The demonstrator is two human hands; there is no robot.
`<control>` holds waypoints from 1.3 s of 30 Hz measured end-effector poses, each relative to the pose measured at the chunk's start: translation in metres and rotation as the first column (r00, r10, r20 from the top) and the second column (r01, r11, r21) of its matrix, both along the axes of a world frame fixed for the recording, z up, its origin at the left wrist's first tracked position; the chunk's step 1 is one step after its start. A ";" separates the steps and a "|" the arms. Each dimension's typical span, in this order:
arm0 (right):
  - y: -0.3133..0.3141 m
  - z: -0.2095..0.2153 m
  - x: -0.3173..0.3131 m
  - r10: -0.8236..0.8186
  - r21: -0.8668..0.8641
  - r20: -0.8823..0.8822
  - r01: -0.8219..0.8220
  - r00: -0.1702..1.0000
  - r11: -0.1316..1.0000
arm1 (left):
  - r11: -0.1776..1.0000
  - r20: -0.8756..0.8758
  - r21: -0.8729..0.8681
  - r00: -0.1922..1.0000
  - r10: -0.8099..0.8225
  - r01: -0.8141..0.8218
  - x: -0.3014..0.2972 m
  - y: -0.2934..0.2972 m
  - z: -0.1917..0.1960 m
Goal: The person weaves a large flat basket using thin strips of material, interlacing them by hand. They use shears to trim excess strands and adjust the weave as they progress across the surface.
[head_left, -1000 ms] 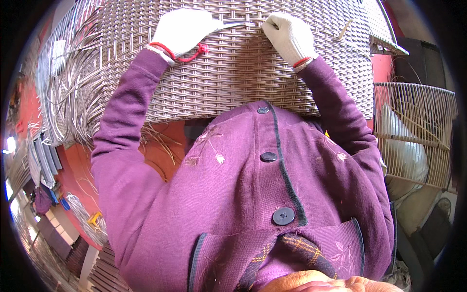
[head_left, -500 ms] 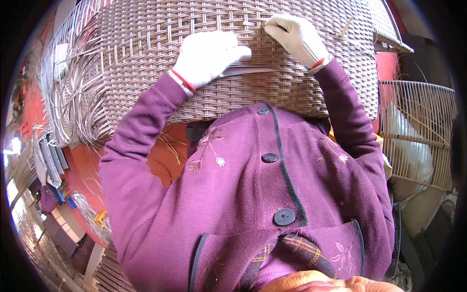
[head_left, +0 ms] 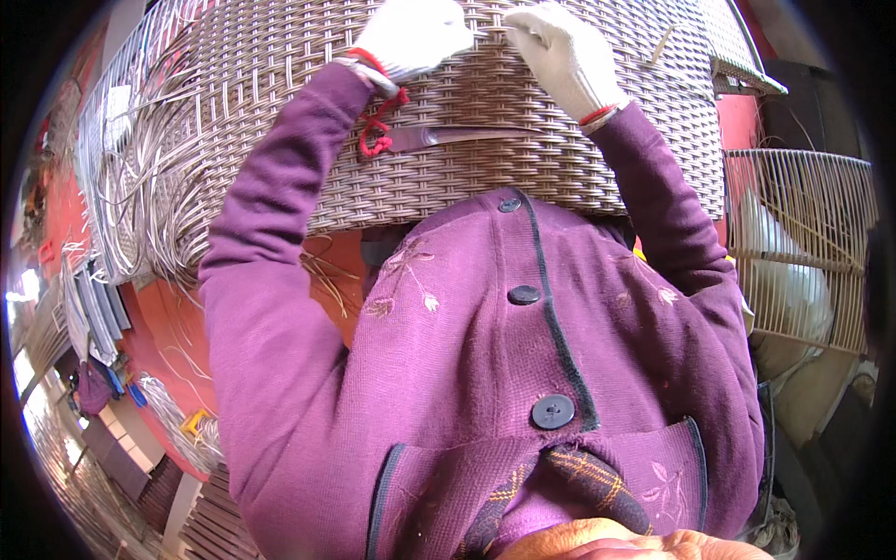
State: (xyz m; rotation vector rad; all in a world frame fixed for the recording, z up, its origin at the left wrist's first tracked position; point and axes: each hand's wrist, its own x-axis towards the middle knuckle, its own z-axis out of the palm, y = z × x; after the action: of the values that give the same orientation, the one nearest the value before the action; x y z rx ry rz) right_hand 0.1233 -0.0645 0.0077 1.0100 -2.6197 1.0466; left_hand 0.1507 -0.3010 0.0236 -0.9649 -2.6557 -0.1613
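Note:
A large panel of brown-grey woven wicker (head_left: 327,191) stretches in front of my body. Both my hands wear white knit gloves and work at its upper middle. My left hand (head_left: 415,39) is closed, its thumb and fingertips on a short pale wicker strand (head_left: 484,35). Close by on the right, my right hand (head_left: 565,58) is curled in a pinch against the weave; what it grips is too small to make out. A flat pointed blade (head_left: 467,136) lies on the wicker below my left hand, a red cord (head_left: 375,140) by its broad end.
Long loose wicker strands (head_left: 173,201) hang in a bundle at the panel's left side. A barred frame (head_left: 793,243) stands on the right, with a whitish plastic bag (head_left: 789,280) behind its bars. A thin loose strip (head_left: 664,45) sticks up from the panel, right of my right hand.
My left hand has moved up and away from me, uncovering the blade's broad end and the red cord. My right hand stays near the same spot, its wrist slightly shifted.

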 end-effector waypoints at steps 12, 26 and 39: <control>-0.043 0.020 -0.002 0.154 -0.189 0.050 -0.142 0.987 0.972 | 0.995 -0.191 -0.050 0.979 0.070 -0.081 0.050 -0.073 0.026; -0.053 0.020 -0.009 0.367 -0.146 0.070 -0.354 0.928 0.924 | 0.999 0.022 0.040 1.000 0.014 -0.015 0.044 -0.055 0.022; -0.078 0.022 0.000 0.145 -0.193 0.000 -0.142 0.989 0.971 | 0.970 0.153 -0.080 0.958 0.241 -0.231 0.051 -0.060 -0.022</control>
State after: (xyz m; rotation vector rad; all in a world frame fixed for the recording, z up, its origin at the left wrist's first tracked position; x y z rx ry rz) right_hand 0.1235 -0.1430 0.0300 1.1634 -2.4266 1.3147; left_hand 0.2022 -0.3607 0.0014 -0.6680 -2.9143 -0.1082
